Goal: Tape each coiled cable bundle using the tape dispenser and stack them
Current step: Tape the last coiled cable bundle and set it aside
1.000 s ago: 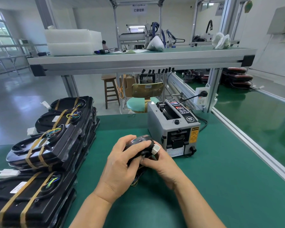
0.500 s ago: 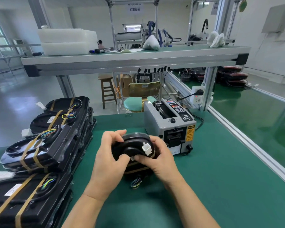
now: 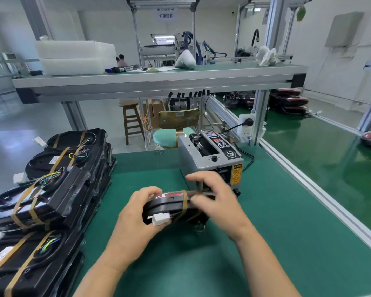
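My left hand [image 3: 135, 219] grips a black cable bundle [image 3: 169, 204] with a white connector [image 3: 160, 219], held flat above the green mat. A brown tape band wraps its middle. My right hand [image 3: 214, 200] is at the bundle's right end, blurred, its fingers pinching a strip of brown tape [image 3: 198, 193] against it. The grey tape dispenser [image 3: 210, 161] stands just behind my right hand. Stacks of taped bundles [image 3: 51, 189] lie at the left.
An aluminium rail [image 3: 308, 189] borders the mat on the right, with a second green bench beyond it. A power cord [image 3: 247, 161] runs from the dispenser to a socket [image 3: 245, 126]. An overhead shelf [image 3: 159, 82] spans the bench. A stool and chair stand behind.
The bundle has turned from upright to lying flat in my hands. My right hand moved from its front face to its right end, where it now holds tape.
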A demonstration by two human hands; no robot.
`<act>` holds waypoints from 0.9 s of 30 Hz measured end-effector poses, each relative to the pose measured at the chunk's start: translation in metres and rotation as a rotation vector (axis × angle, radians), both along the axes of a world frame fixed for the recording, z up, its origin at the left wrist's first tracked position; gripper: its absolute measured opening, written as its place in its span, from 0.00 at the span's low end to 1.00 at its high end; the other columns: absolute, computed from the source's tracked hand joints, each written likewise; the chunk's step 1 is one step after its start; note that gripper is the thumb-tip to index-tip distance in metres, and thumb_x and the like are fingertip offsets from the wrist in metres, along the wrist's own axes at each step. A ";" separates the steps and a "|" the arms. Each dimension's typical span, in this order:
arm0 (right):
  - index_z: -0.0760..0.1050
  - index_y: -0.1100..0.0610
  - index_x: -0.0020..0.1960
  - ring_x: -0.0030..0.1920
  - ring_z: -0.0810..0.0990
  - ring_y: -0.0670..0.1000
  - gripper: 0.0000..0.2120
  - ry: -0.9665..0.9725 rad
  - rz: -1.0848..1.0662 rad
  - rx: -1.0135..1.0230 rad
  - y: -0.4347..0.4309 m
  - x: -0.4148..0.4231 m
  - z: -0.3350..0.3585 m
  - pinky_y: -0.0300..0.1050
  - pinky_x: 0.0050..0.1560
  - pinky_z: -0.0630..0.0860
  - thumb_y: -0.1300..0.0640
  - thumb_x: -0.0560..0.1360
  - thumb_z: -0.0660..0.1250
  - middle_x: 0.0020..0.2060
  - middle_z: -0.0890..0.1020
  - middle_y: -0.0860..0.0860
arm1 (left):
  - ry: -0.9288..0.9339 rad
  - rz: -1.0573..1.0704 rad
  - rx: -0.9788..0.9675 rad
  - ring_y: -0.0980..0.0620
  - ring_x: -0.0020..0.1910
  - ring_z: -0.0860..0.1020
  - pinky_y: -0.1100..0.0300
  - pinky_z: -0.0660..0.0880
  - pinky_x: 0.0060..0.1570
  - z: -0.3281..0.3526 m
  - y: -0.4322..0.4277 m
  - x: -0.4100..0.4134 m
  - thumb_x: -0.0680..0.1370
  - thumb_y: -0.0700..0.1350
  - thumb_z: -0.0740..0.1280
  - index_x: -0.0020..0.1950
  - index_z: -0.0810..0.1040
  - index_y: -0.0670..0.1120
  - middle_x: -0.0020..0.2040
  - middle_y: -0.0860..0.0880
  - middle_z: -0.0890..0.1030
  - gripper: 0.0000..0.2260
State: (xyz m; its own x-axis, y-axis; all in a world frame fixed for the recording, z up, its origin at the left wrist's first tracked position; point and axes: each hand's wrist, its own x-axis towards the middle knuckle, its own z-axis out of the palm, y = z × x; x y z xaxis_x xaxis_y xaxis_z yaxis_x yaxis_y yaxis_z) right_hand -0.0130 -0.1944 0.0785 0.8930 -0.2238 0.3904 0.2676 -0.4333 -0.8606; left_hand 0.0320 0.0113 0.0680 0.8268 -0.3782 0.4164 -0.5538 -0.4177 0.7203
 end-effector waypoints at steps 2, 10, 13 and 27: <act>0.82 0.52 0.47 0.46 0.80 0.45 0.10 -0.003 -0.310 0.401 -0.015 0.006 -0.002 0.38 0.50 0.75 0.64 0.71 0.69 0.46 0.84 0.47 | 0.010 -0.015 -0.001 0.63 0.56 0.76 0.76 0.68 0.53 -0.003 -0.001 -0.001 0.68 0.37 0.78 0.61 0.74 0.61 0.56 0.59 0.77 0.29; 0.78 0.60 0.39 0.24 0.73 0.45 0.08 0.229 -0.587 0.828 -0.042 0.036 -0.015 0.38 0.28 0.73 0.64 0.77 0.69 0.31 0.78 0.52 | 0.073 -0.005 0.002 0.65 0.55 0.76 0.78 0.67 0.52 -0.014 -0.003 -0.003 0.67 0.38 0.79 0.58 0.74 0.62 0.55 0.58 0.77 0.28; 0.77 0.61 0.38 0.25 0.74 0.46 0.08 0.248 -0.587 0.881 -0.042 0.043 -0.013 0.36 0.26 0.74 0.63 0.77 0.70 0.31 0.79 0.53 | 0.145 -0.004 -0.015 0.62 0.54 0.78 0.76 0.69 0.51 -0.019 -0.001 -0.002 0.67 0.38 0.79 0.57 0.75 0.63 0.54 0.60 0.80 0.27; 0.77 0.63 0.38 0.24 0.77 0.48 0.06 0.314 -0.606 0.871 -0.040 0.052 -0.006 0.38 0.29 0.78 0.67 0.74 0.69 0.31 0.80 0.55 | 0.439 -0.093 -0.058 0.72 0.57 0.72 0.77 0.66 0.53 -0.025 0.006 -0.005 0.74 0.31 0.64 0.70 0.61 0.62 0.65 0.59 0.71 0.34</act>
State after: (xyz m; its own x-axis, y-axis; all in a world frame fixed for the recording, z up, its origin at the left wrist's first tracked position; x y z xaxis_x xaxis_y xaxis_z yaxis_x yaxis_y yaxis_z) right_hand 0.0389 -0.2346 0.0730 0.5746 -0.7455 -0.3377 -0.0676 0.3679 -0.9274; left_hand 0.0272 0.0174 0.0432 0.8935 -0.4454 0.0567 -0.2241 -0.3331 0.9159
